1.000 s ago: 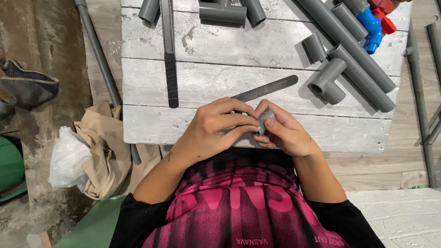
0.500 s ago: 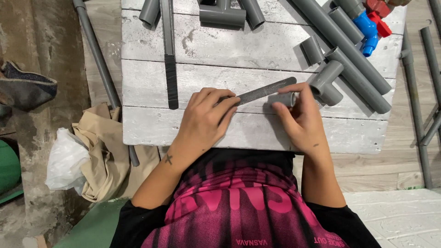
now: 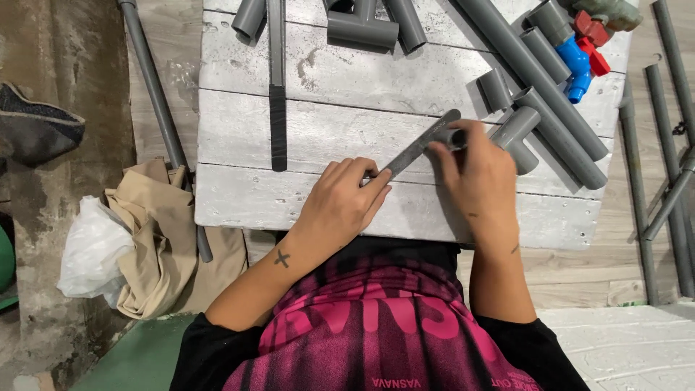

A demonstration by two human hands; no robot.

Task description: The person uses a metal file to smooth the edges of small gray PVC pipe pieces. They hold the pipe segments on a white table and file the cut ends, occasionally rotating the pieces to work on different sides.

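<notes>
My left hand (image 3: 340, 206) pinches the file's (image 3: 420, 148) near end; my right hand (image 3: 474, 170) grips a short pipe (image 3: 452, 136) beside the tee (image 3: 517, 130). Careless reach could knock that tee.

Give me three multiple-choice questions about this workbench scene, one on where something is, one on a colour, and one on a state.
1. Where is the flat file?
A. on the whitewashed table
B. on the floor
C. in the white bag

2. What colour is the valve body at top right?
A. green
B. blue
C. yellow

3. What is the right hand doing?
A. resting flat and empty
B. pinching a short grey pipe piece
C. hanging off the table

Answers: 1 A, the file lies across the planks, left hand on its near end. 2 B, blue with red handles. 3 B, fingertips close around it.
</notes>
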